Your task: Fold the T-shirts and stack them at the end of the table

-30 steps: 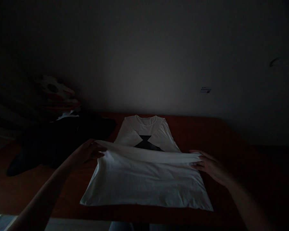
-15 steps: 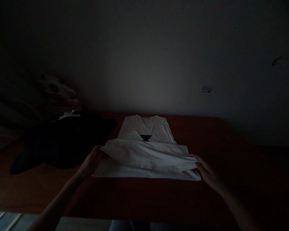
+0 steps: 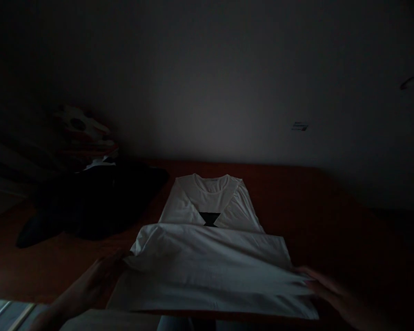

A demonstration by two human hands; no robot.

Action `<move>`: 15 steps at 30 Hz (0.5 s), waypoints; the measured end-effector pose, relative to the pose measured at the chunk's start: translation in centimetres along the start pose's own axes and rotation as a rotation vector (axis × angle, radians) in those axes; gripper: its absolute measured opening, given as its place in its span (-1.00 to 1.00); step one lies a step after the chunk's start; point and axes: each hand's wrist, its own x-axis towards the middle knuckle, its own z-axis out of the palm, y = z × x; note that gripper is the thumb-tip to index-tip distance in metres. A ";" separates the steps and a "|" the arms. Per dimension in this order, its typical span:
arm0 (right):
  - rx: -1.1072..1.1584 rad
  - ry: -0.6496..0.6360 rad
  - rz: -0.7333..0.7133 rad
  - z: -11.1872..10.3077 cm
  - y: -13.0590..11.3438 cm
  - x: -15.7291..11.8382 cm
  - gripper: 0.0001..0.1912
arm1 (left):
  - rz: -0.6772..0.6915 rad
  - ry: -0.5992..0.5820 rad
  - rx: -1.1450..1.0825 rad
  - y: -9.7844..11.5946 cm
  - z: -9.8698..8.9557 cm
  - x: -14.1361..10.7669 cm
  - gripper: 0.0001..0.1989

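A white shirt (image 3: pixel 207 262) with a round neckline and a dark chest print lies on the brown table, its sleeves folded in over the front. The lower part is turned up in a loose fold that covers part of the print. My left hand (image 3: pixel 105 271) grips the fold's left edge, fingers closed on the cloth. At the right edge of the fold, my right hand (image 3: pixel 326 287) pinches the fabric, somewhat blurred. The shirt's bottom layer reaches the table's front edge.
A heap of black clothing (image 3: pixel 96 202) lies on the left of the table (image 3: pixel 290 197). Behind it is a white and red item (image 3: pixel 84 126), too dark to name. A wall (image 3: pixel 207 92) with a small sticker (image 3: pixel 299 126) stands behind the table.
Both hands have moved toward me, pulling the shirt along the table. The neckline now lies nearer and more of the shirt's front shows. The black heap has stayed in place.
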 end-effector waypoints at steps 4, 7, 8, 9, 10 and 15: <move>0.103 -0.080 0.078 -1.4 0.0 -0.9 -0.58 | -0.031 -0.233 -0.306 0.3 -2.9 0.3 -0.56; 0.322 -0.044 0.115 -1.8 -1.4 0.9 -0.49 | -0.035 -0.174 -0.316 3.3 -4.3 3.5 -0.59; 0.391 -0.020 0.108 -1.9 -2.0 1.9 -0.45 | -0.032 -0.138 -0.283 4.5 -4.5 5.0 -0.59; 0.432 0.002 0.093 -2.0 -2.7 3.0 -0.42 | -0.028 -0.079 -0.250 5.7 -4.6 6.5 -0.58; 0.442 0.017 0.077 -2.1 -3.4 4.3 -0.38 | -0.037 0.015 -0.213 6.7 -4.6 8.2 -0.57; 0.266 0.071 -0.005 -2.2 -4.8 11.0 -0.38 | -0.057 0.277 -0.047 8.2 -3.0 15.6 -0.52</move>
